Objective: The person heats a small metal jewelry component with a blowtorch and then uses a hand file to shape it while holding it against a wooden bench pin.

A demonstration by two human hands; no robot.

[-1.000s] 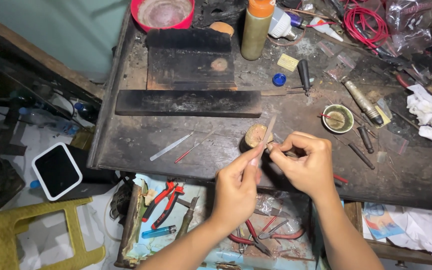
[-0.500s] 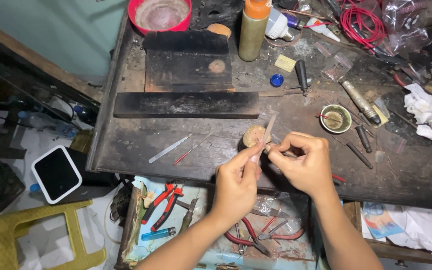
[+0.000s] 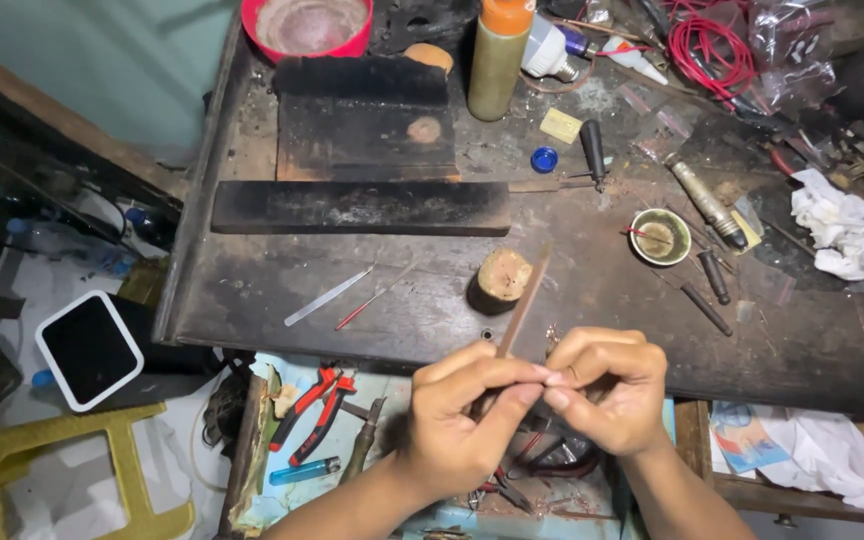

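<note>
Hands meet at the near edge of a dark, scarred wooden workbench (image 3: 282, 290) in the head view. The left hand (image 3: 457, 425) pinches a thin flat file (image 3: 523, 305) between thumb and forefinger; the file rises at a slant from the fingers toward a short round wooden stump (image 3: 499, 280) that stands on the bench just beyond, and I cannot tell whether its tip touches the stump. The right hand (image 3: 607, 390) has its fingers curled and pressed together, fingertips (image 3: 556, 380) meeting those of the left hand as if nipping something very small; what lies between them is too small to make out.

On the bench to the left of the stump lie a flat silver file (image 3: 327, 296) and a red-handled needle tool (image 3: 367, 302), close together. Behind them a long black block (image 3: 360, 207) runs across the bench, with a wider charred board (image 3: 367, 120) behind it. Farther back stand a red bowl (image 3: 304, 28) and an orange-capped bottle (image 3: 497, 60). To the right sit a small round dish (image 3: 660, 237), a coil of red wire (image 3: 712, 50) and crumpled white tissue (image 3: 835, 235).

Below the bench edge an open drawer (image 3: 252, 470) holds red-handled pliers (image 3: 312, 412) and a blue lighter (image 3: 305, 470).
</note>
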